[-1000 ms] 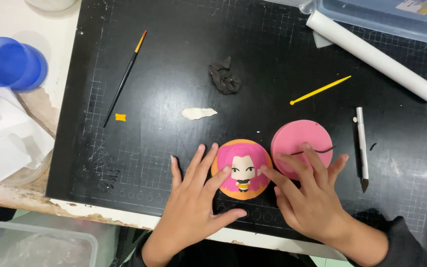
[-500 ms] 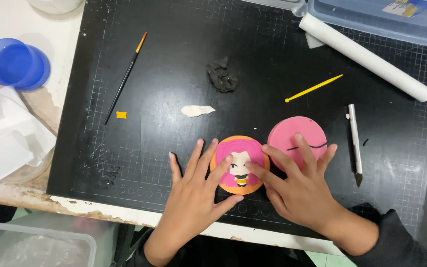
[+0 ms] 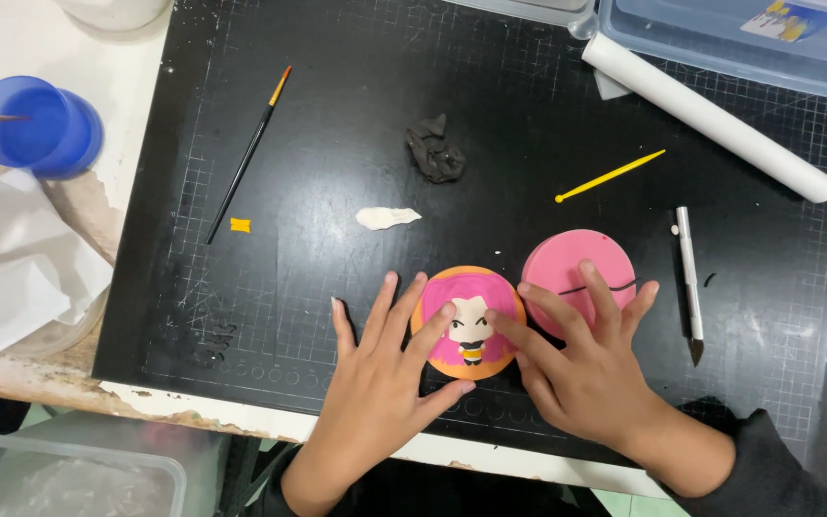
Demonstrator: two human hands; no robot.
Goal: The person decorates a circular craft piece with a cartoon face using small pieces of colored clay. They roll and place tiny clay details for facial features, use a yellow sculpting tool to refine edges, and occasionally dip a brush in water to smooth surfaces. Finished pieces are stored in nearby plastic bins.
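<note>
— Both hands flat over the orange disc (image 3: pixel 468 323) near the front edge of the black mat (image 3: pixel 337 144). Left hand (image 3: pixel 380 388) open, fingers spread, fingertips resting on the pink hair of the little figure. Right hand (image 3: pixel 581 369) open too, one finger pressing at the figure's face, others lying across the pink disc (image 3: pixel 578 271) just beside.

— Gripping anything?

— No. Pressing only, nothing clasped.

— Risks?

— Probably squashing the soft figure with too much pressure. Could smear the face under the right fingertip. Might also drag the thin dark strand off the pink disc.

— Anything nearby?

— Craft knife (image 3: pixel 688 282) just beside the right hand, tip toward the sleeve. Could nick on a careless sideways move.
</note>
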